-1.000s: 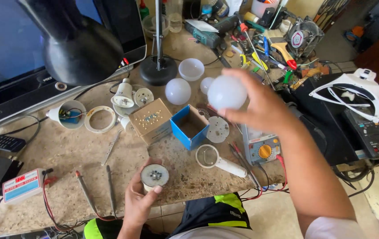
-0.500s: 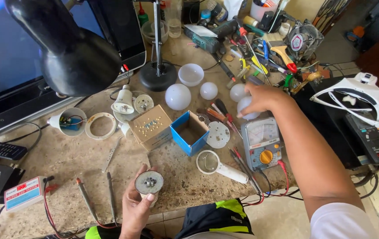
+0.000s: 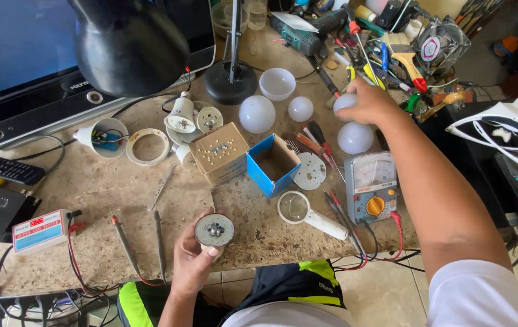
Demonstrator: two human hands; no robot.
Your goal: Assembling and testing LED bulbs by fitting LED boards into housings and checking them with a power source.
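Observation:
My left hand holds a bulb base with a round LED board on top, at the table's near edge. My right hand reaches to the far right of the table, its fingers curled over a small white dome. A larger white dome lies on the table just below that hand, apart from it. Two more white domes and an upturned dome shell lie to its left.
A black desk lamp hangs over the table in front of a monitor. Between my hands lie an open blue box, a cardboard box, a magnifier and a multimeter. Tools crowd the far right.
My right hand lowered the large white dome onto the table, let it go and moved back to a smaller dome. My left hand kept the bulb base, shifting slightly.

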